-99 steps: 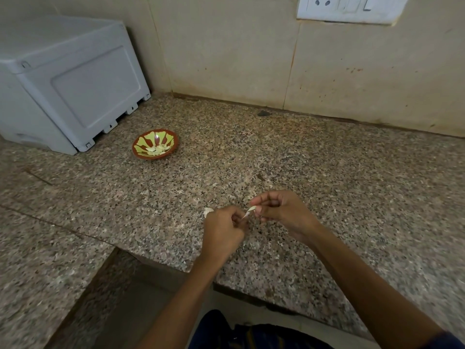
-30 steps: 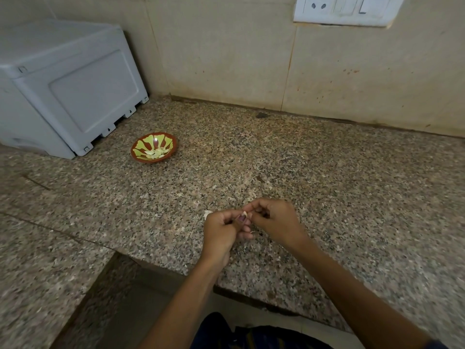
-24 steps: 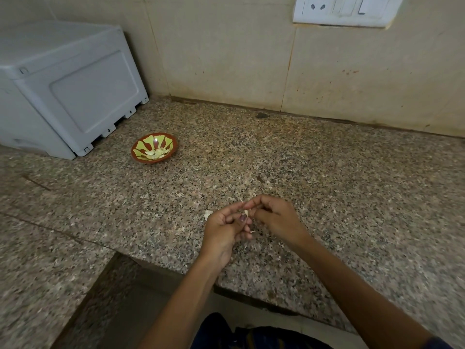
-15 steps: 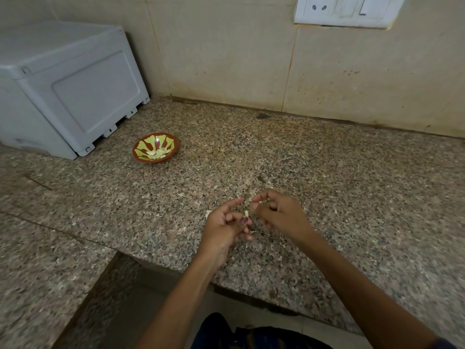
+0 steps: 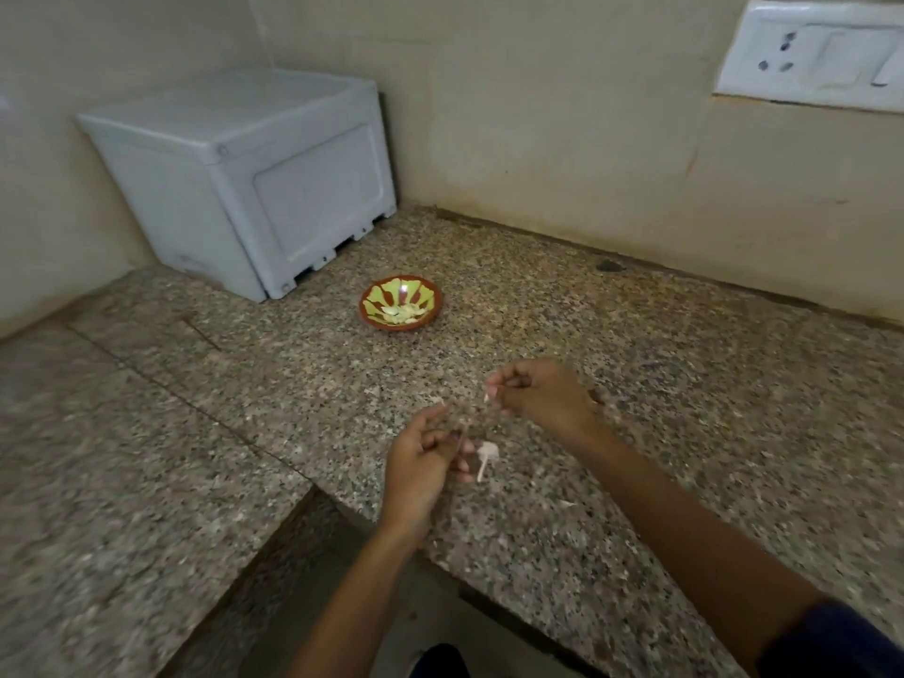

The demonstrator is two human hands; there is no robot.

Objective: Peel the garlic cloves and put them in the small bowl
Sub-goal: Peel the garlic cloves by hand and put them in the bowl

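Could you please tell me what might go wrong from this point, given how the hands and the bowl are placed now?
1. The right hand pinches only a small pale piece, probably a clove; it could slip before reaching the small bowl, which sits well beyond both hands.
2. The left hand is relaxed, and the pale garlic piece beside it lies near the granite counter edge, so it could be knocked off.

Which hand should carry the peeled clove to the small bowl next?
Probably the right hand: it pinches a small pale piece, likely the clove, and is nearer the small bowl. The left hand sits lower, loosely curled; blur hides whether it holds anything.
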